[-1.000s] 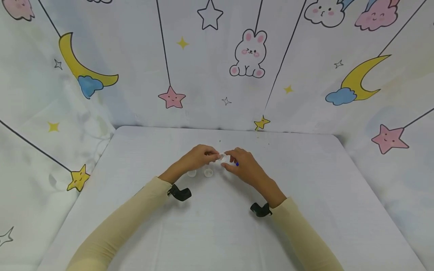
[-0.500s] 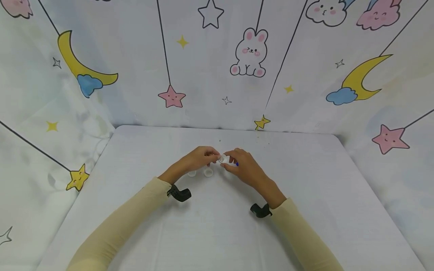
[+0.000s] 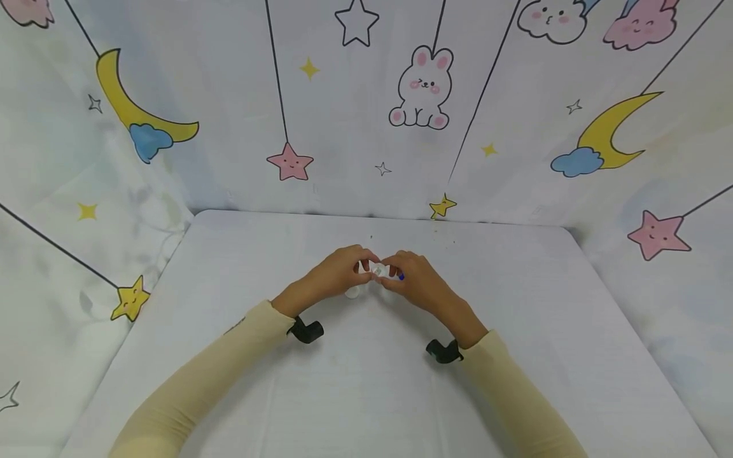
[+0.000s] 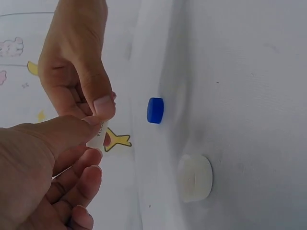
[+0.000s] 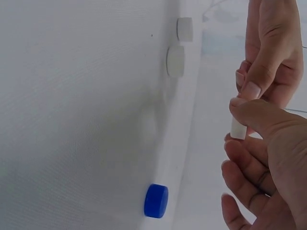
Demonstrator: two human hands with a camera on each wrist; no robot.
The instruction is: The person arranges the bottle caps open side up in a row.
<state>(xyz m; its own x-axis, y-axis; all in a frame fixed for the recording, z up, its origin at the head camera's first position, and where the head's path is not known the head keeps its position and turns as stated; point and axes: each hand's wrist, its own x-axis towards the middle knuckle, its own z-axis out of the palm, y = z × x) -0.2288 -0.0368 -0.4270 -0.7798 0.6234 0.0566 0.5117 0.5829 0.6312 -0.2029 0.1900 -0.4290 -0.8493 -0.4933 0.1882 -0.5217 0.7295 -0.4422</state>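
A small white bottle cap (image 3: 378,270) is pinched between both hands, raised above the table. The left hand (image 3: 342,270) grips its left side with thumb and forefinger, while the right hand (image 3: 419,280) pinches the opposite side. Close up in the left wrist view, faint dark marks show on the held cap (image 4: 98,136). Beneath the hands, a blue cap (image 5: 156,201) and two white caps (image 5: 176,62) lie on the table. From the head view the blue cap (image 3: 401,276) peeks out beside the right fingers, and one white cap (image 3: 352,292) shows below the left hand.
A white cloth covers the table (image 3: 366,381). Behind it hangs a white backdrop (image 3: 355,108) printed with stars, moons and a rabbit. Black wrist cameras (image 3: 307,331) sit at both sleeve cuffs.
The left hand has shifted slightly right, its thumb and forefinger now spread around the cap's side. It now covers the leftmost white cap on the table. The right hand has barely moved.
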